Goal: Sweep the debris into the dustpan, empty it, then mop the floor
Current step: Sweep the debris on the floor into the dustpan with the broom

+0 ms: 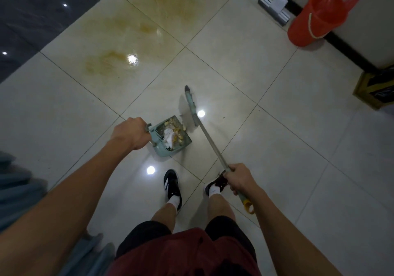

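My left hand (130,133) grips the handle of a pale green dustpan (183,142) that sits on the tiled floor ahead of my feet. Inside the pan lie yellowish scraps and crumpled white paper (171,133). My right hand (239,178) grips the metal handle of a broom (210,141). The broom head (191,105) stands on the floor just right of the pan's mouth. A few scraps (183,127) lie at the pan's lip.
Yellow-brown stains (110,60) spread over the tiles (277,126) farther ahead. A flat mop (275,9) and a red bin with a red liner (313,19) stand by the wall at the top right. A dark box with yellow trim (377,90) sits at the right edge.
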Demonstrator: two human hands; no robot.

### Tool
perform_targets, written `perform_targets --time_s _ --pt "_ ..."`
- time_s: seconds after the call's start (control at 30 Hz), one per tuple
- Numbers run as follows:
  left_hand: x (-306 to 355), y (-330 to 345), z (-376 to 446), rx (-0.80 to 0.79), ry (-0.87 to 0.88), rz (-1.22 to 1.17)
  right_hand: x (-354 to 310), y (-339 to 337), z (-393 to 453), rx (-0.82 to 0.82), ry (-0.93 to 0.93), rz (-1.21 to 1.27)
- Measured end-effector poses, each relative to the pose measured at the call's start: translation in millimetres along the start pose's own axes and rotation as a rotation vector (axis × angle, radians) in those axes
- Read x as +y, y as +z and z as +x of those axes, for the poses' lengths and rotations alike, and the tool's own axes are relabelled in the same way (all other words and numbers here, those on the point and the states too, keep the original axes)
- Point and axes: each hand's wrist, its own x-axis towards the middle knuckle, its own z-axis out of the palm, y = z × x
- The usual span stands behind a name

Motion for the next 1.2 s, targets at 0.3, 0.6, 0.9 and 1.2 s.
perform_targets --time_s 0.3,0.6,0.9,1.2 --pt "-26 10 -5 0.003 -0.028 0.004 -31 28 27 -0.063 -0.083 -0.405" --pt "-25 12 -9 0.039 -0.035 -0.034 -36 31 0 -0.204 -0.07 -0.296" --pt "5 -10 -14 0.079 -0.024 -0.054 -19 -21 -39 -0.177 -0.009 0.079" --pt "83 -46 -4 0.177 0.057 -0.02 17 -83 -40 -0.007 -0.011 0.296"
